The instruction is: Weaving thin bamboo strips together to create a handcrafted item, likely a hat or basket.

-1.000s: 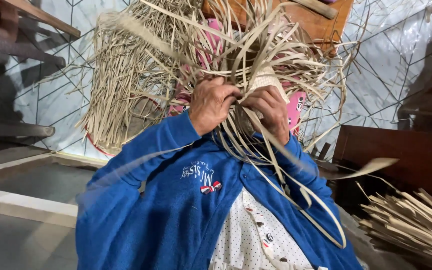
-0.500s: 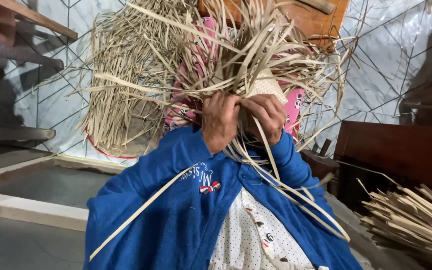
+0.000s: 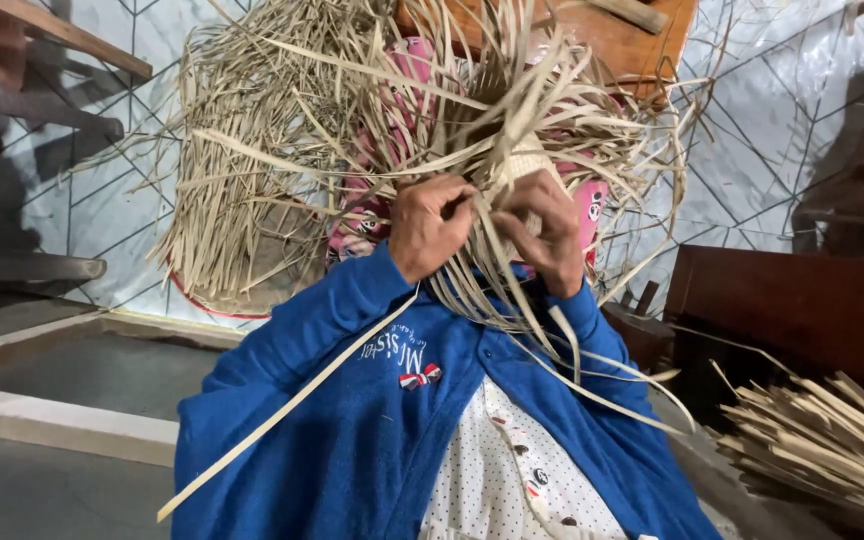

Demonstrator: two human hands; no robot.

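Gripping pale, flat dried straw strips [image 3: 472, 150], both hands met at the woven core [image 3: 522, 165], a tight cream-coloured knot from which loose ends fanned out in all directions. Left hand [image 3: 432, 225], just left of the core, pinched a few strands. Right hand [image 3: 547, 235], directly below the core, curled closed around others. A cut strip bundle [image 3: 832, 430] lay well right of the core.

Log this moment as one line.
left hand: gripping straw strips | right hand: gripping same strips | spare strip bundle: right, untouched
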